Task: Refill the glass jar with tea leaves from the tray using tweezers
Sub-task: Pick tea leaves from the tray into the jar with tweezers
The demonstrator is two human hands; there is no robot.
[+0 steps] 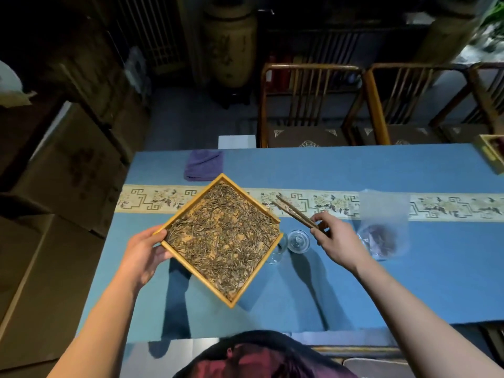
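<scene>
The tray (223, 296) of tea leaves (222, 236) is gripped at its left corner by the left hand (144, 255), its right corner over the partly hidden glass jar (276, 252). The tweezers (296, 212) are pinched in the right hand (338, 241), tips apart. Small pinches are advised, with the tray kept level and close over the jar mouth.

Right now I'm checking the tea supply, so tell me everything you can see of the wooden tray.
The wooden tray is square and shallow, with a light yellowish raised rim that looks like bamboo or pale wood. Its floor is mostly covered by a loose layer of thin, dry brownish-green tea leaves. It appears as a diamond, one corner pointing toward the person. The left hand grips its left corner, seemingly lifting it above the blue tablecloth. Its right corner overlaps the glass jar.
</scene>
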